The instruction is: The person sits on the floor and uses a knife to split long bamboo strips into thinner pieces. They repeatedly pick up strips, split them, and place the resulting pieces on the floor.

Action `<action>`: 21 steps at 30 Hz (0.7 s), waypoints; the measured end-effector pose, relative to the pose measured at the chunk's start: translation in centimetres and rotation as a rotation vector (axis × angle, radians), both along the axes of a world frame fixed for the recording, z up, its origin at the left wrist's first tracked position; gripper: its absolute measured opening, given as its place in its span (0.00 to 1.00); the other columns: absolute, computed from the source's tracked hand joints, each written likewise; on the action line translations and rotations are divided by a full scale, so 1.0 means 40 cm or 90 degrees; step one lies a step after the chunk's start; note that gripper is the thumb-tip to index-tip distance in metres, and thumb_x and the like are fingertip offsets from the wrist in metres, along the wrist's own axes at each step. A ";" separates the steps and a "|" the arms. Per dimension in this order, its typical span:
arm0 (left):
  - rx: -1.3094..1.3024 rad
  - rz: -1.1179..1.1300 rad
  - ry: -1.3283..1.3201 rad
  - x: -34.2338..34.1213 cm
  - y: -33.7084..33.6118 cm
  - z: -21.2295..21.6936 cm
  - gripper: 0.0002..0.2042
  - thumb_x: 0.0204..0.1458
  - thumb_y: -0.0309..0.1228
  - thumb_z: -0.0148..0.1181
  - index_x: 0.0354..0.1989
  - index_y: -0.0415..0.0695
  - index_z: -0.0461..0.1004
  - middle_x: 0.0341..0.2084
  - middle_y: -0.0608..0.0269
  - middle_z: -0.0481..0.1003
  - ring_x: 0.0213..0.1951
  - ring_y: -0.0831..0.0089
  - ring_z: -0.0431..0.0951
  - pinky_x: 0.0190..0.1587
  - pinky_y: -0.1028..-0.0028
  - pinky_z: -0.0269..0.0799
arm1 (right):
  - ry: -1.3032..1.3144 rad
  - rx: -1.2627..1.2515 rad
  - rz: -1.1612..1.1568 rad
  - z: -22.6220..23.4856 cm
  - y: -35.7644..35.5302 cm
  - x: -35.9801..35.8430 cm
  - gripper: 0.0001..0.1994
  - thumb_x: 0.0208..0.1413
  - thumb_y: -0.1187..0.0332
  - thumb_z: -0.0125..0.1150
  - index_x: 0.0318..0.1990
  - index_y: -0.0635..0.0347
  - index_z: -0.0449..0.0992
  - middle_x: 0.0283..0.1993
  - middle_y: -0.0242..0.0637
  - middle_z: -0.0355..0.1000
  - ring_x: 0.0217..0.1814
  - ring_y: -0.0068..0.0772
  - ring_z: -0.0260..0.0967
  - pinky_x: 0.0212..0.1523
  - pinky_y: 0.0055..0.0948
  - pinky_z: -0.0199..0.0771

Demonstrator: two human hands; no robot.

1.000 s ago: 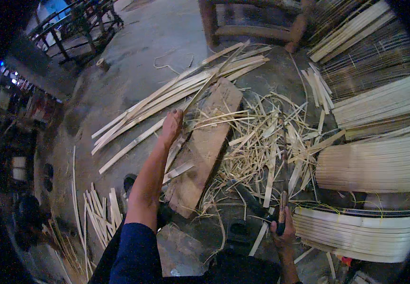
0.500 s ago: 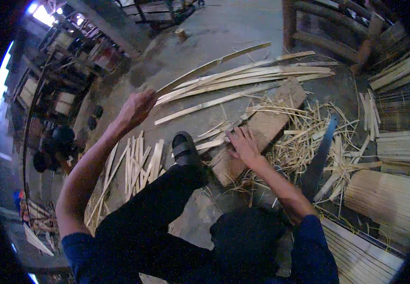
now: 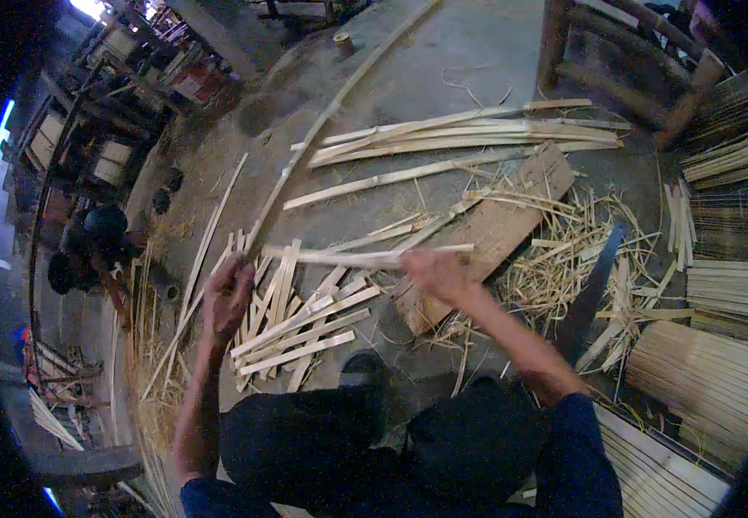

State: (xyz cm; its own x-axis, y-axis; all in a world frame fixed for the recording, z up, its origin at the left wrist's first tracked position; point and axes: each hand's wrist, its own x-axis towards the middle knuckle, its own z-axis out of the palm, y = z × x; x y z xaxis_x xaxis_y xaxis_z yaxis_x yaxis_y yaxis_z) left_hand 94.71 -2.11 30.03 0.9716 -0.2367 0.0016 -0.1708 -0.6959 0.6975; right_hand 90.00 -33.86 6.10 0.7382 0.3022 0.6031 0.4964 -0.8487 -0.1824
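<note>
Above the grey concrete floor (image 3: 443, 78), both hands are raised with a pale, flat split-bamboo strip (image 3: 365, 256) stretched crosswise between them. The left hand (image 3: 227, 293) sits at the strip's left end with its fingers curled loosely, and motion blur hides whether they actually clamp the strip or only touch it. The right hand (image 3: 437, 274) appears closed on the strip toward its right end, though blur softens that grip too. Directly beneath lies a loose heap of short cut bamboo slats (image 3: 301, 324), with the person's dark shoe (image 3: 363, 369) just below it. A worn wooden plank (image 3: 491, 233) lies slanted to the right, ringed by thin straw-coloured shavings (image 3: 564, 268), and a long dark blade (image 3: 594, 289) rests among them near the right forearm. Longer bamboo strips (image 3: 469, 134) lie farther out, and bundled finished slats (image 3: 719, 380) are stacked at the right. Split bamboo edges are sharp, so a strip sliding through a slack grip could cut the fingers or drive in splinters; a careless reach rightward could meet the blade half hidden by shavings.
</note>
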 end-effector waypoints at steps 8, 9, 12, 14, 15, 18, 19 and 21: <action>0.109 -0.342 -0.004 0.055 -0.010 -0.245 0.17 0.50 0.27 0.59 0.50 0.43 0.73 0.24 0.56 0.68 0.28 0.68 0.70 0.32 0.71 0.66 | 0.239 0.061 0.025 0.074 -0.001 -0.311 0.21 0.41 0.64 0.63 0.47 0.49 0.71 0.34 0.33 0.67 0.39 0.34 0.67 0.36 0.33 0.68; 0.093 -0.373 0.020 0.052 0.011 -0.277 0.18 0.49 0.27 0.59 0.50 0.44 0.73 0.23 0.55 0.67 0.27 0.67 0.70 0.30 0.72 0.65 | 0.279 0.042 0.017 0.069 -0.031 -0.341 0.24 0.40 0.63 0.64 0.49 0.47 0.70 0.36 0.32 0.67 0.41 0.35 0.67 0.39 0.35 0.67; 0.105 -0.384 0.276 0.067 -0.002 -0.353 0.12 0.54 0.34 0.55 0.41 0.40 0.75 0.20 0.59 0.70 0.25 0.72 0.71 0.28 0.74 0.66 | 0.371 -0.032 -0.041 0.061 -0.146 -0.444 0.29 0.37 0.61 0.67 0.53 0.43 0.68 0.39 0.32 0.68 0.45 0.38 0.66 0.45 0.40 0.65; 0.101 -0.390 0.448 0.090 0.023 -0.386 0.14 0.58 0.39 0.51 0.37 0.38 0.73 0.20 0.62 0.73 0.26 0.73 0.72 0.31 0.71 0.68 | 0.359 -0.068 -0.082 0.076 -0.189 -0.453 0.28 0.38 0.60 0.67 0.52 0.44 0.69 0.38 0.32 0.67 0.45 0.39 0.66 0.44 0.40 0.65; 0.119 -0.386 0.416 0.107 0.042 -0.411 0.14 0.57 0.39 0.52 0.38 0.38 0.72 0.21 0.62 0.73 0.26 0.72 0.72 0.32 0.70 0.68 | 0.374 -0.049 -0.122 0.091 -0.195 -0.438 0.28 0.38 0.60 0.67 0.52 0.44 0.69 0.38 0.33 0.67 0.44 0.39 0.66 0.44 0.40 0.65; 0.101 -0.353 0.374 0.136 0.115 -0.478 0.18 0.53 0.42 0.56 0.44 0.39 0.69 0.24 0.61 0.74 0.28 0.70 0.73 0.33 0.69 0.68 | 0.382 -0.009 -0.211 0.159 -0.197 -0.353 0.26 0.39 0.62 0.66 0.52 0.46 0.70 0.36 0.35 0.67 0.41 0.40 0.65 0.42 0.40 0.65; 0.110 -0.307 0.456 0.153 0.167 -0.518 0.19 0.52 0.41 0.58 0.47 0.41 0.68 0.31 0.57 0.75 0.33 0.68 0.74 0.37 0.68 0.68 | 0.353 -0.001 -0.222 0.162 -0.187 -0.311 0.24 0.40 0.63 0.66 0.50 0.47 0.71 0.35 0.36 0.66 0.39 0.41 0.65 0.40 0.39 0.66; 0.075 -0.307 0.430 0.153 0.199 -0.497 0.18 0.52 0.38 0.58 0.48 0.42 0.68 0.38 0.55 0.74 0.39 0.68 0.73 0.41 0.67 0.68 | 0.333 -0.022 -0.226 0.180 -0.178 -0.246 0.22 0.43 0.65 0.65 0.49 0.50 0.72 0.34 0.38 0.66 0.37 0.42 0.65 0.38 0.38 0.66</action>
